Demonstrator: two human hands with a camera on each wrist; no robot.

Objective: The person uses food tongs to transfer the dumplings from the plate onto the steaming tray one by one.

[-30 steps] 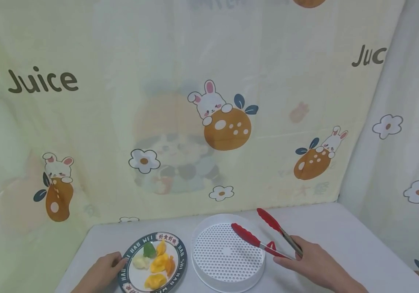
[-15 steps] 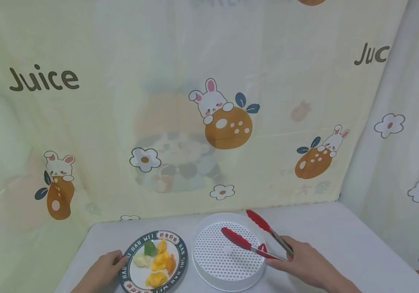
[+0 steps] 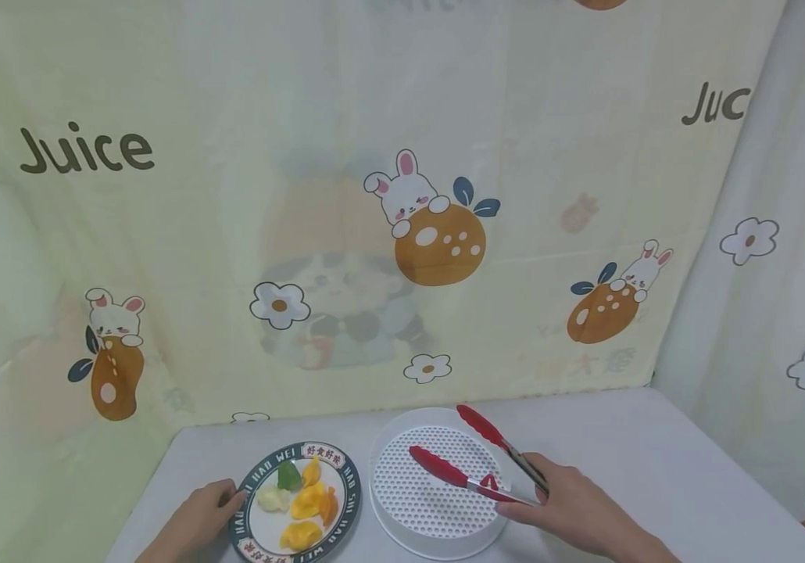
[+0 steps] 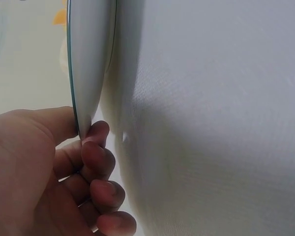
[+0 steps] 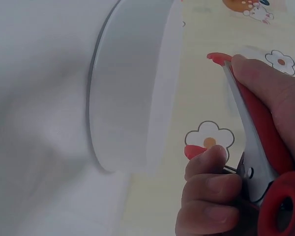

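My left hand (image 3: 198, 518) pinches the left rim of a round plate (image 3: 354, 491) with a dark lettered border; in the left wrist view the thumb and fingers (image 4: 101, 160) close on the plate's edge. Several dumplings lie on it: yellow ones (image 3: 301, 536), an orange one (image 3: 328, 508), a pale one (image 3: 272, 499) and a green one (image 3: 288, 475). With my right hand (image 3: 574, 504) I hold metal tongs with red tips (image 3: 439, 467), their arms spread apart and nothing between them. The tips hover over a white perforated steamer tray (image 3: 438, 512).
Plate and steamer tray stand side by side on a white-covered table (image 3: 606, 438). Behind them hangs a pale printed curtain (image 3: 515, 328), and another curtain panel (image 3: 747, 313) closes off the right side.
The right hand has carried the spread tongs leftward, from the tray's right side to farther over it. The left hand, plate and dumplings stay in place.
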